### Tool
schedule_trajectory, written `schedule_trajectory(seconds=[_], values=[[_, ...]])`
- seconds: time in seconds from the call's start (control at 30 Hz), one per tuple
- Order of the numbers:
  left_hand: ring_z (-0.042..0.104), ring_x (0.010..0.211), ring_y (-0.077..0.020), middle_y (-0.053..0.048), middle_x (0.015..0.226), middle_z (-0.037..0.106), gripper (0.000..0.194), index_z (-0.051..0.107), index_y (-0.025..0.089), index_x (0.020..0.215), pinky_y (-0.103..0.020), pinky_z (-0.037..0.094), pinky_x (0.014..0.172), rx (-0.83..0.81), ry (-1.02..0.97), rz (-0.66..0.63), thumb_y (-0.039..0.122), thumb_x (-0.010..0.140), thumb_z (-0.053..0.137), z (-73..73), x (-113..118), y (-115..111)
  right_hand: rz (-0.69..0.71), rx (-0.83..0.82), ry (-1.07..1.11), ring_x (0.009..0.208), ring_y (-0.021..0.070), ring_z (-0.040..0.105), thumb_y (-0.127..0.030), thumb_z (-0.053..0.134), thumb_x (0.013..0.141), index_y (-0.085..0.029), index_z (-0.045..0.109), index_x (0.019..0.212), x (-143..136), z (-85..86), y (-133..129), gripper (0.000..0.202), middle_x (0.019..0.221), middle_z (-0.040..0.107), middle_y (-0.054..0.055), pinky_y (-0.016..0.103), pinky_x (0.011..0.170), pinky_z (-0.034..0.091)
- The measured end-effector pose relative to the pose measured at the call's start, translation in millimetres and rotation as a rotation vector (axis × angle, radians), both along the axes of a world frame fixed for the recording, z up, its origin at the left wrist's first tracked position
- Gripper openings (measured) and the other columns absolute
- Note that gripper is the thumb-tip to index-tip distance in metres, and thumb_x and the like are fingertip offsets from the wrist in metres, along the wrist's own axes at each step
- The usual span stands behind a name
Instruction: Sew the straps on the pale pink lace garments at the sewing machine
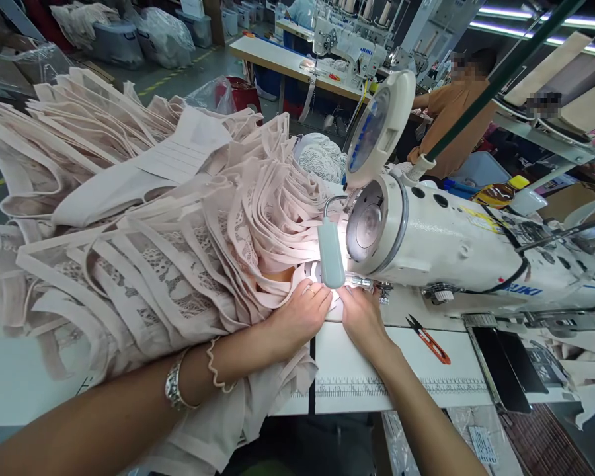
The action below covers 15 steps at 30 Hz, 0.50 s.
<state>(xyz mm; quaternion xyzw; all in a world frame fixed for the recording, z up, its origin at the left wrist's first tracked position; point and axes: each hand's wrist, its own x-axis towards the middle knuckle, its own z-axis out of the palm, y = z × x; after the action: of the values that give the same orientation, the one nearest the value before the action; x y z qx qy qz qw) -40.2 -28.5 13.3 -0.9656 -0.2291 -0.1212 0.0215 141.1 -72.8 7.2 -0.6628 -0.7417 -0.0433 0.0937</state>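
Observation:
A white sewing machine [431,231] lies across the table, its lit needle area mostly hidden behind a grey-green lamp [332,254]. My left hand [302,317], with a ring, is closed on the edge of a pale pink lace garment [277,291] just left of the needle area. My right hand [364,320] is right beside it, under the machine head, fingers bent together. What its fingertips pinch is hidden. A small pale strip of cloth shows between both hands.
A large heap of pink garments [178,264] covers the left side. Orange-handled thread snips [429,339] lie to the right, near a dark phone [500,367]. A ruler strip [401,385] runs along the table's front. Beyond, a person in a brown shirt [449,116] sits near other machines.

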Motion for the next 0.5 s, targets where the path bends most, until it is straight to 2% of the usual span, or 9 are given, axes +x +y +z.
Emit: schedule_trajectory(seconds=[0.27,0.5], values=[[0.061,0.104,-0.0239,-0.015,0.119,0.065,0.030,0.061,0.007,0.114,-0.039,0.040,0.095,0.034,-0.015,0.021,0.005,0.099,0.034,-2.4,1.6,0.8,-0.049,-0.070,0.042,0.086,0.0250,0.055,-0.007,0.030,0.087,-0.026,0.068,0.115,-5.1,2.0,1.0,0.050,0.095,0.068,0.009,0.042,0.089,0.042],[0.060,0.102,-0.0242,-0.015,0.117,0.065,0.031,0.060,0.008,0.112,-0.040,0.041,0.093,0.068,-0.015,0.033,0.004,0.099,0.032,-2.5,1.5,0.4,-0.031,-0.076,0.035,0.084,0.0232,0.057,-0.012,0.034,0.089,-0.025,0.068,0.113,-4.8,5.6,3.7,0.043,0.096,0.070,0.008,0.037,0.085,0.043]])
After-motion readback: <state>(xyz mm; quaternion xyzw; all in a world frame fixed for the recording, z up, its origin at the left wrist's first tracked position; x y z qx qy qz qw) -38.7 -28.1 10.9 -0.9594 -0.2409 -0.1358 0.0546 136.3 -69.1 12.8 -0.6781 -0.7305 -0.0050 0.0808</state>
